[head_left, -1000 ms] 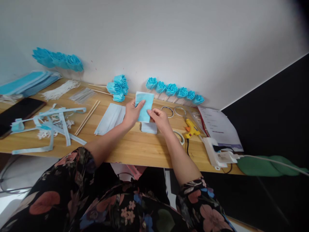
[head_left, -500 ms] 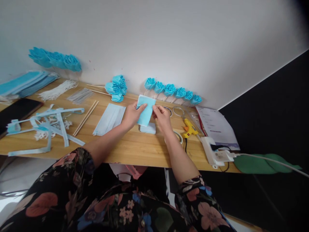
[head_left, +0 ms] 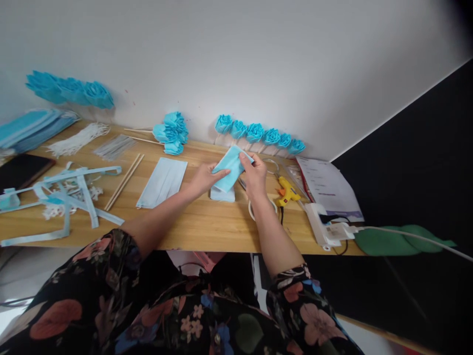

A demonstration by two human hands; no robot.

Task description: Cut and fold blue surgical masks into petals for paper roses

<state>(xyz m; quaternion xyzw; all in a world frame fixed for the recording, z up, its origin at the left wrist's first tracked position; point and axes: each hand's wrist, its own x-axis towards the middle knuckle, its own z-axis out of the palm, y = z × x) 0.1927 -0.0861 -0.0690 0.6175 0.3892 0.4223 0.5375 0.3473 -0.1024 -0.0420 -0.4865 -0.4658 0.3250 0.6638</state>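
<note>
Between my two hands is a light blue rectangular piece of mask fabric [head_left: 231, 166], tilted above the table. My left hand [head_left: 204, 178] grips its lower left side, thumb lying on top. The upper right corner is pinched by my right hand [head_left: 255, 172], thumb in front. Directly below rests a small stack of pale folded pieces [head_left: 222, 194]. To the left lies a flat pale blue sheet [head_left: 162, 182] with pleat lines. A roll of tape [head_left: 253, 212] is partly covered by my right wrist.
Blue fabric roses [head_left: 254, 132] on sticks lean along the wall, with more roses [head_left: 173, 133] lying left of them. A yellow glue gun [head_left: 287, 191] and white power strip [head_left: 320, 229] stand right. Cut strips [head_left: 86, 195], wooden sticks [head_left: 123, 182] and a phone [head_left: 24, 172] lie left.
The fabric piece has turned clockwise and shifted slightly right. My right hand has moved up to its upper corner. The whole view has shifted a little.
</note>
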